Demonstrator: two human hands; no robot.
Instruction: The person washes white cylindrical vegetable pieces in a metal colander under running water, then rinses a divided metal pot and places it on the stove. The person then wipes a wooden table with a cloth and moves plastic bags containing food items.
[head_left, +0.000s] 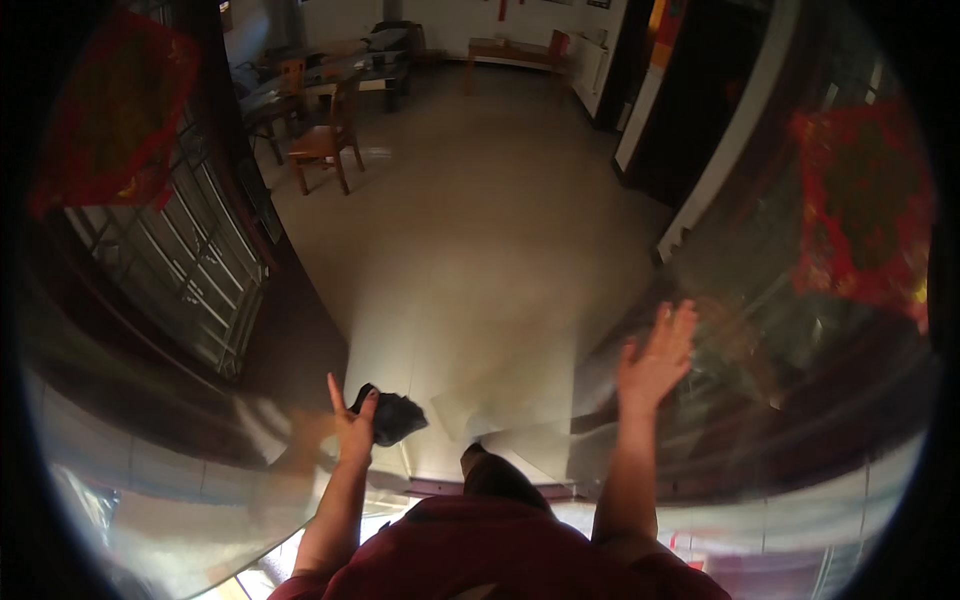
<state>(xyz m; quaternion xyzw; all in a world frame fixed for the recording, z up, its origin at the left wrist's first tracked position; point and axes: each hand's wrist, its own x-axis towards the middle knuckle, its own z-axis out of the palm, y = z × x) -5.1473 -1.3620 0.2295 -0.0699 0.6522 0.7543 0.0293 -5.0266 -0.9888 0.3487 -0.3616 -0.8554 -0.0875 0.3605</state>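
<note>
My left hand (355, 424) is low on the left, closed on a crumpled black cloth-like item (397, 417) that sticks out to its right between thumb and fingers; one finger points up. My right hand (657, 360) is raised on the right with its fingers extended and holds nothing. It is against or close to the glass of the right door panel (735, 352); whether it touches cannot be told. One of my legs (499, 476) reaches over the threshold between the hands.
A left door panel (292, 322) with a metal grille beyond its glass stands at the left. Red decorations (862, 210) hang on both sides. Further in, a wooden chair (322, 142) stands before a cluttered table (375, 79). A wooden bench or table (510, 51) and a white radiator (589, 71) are at the back.
</note>
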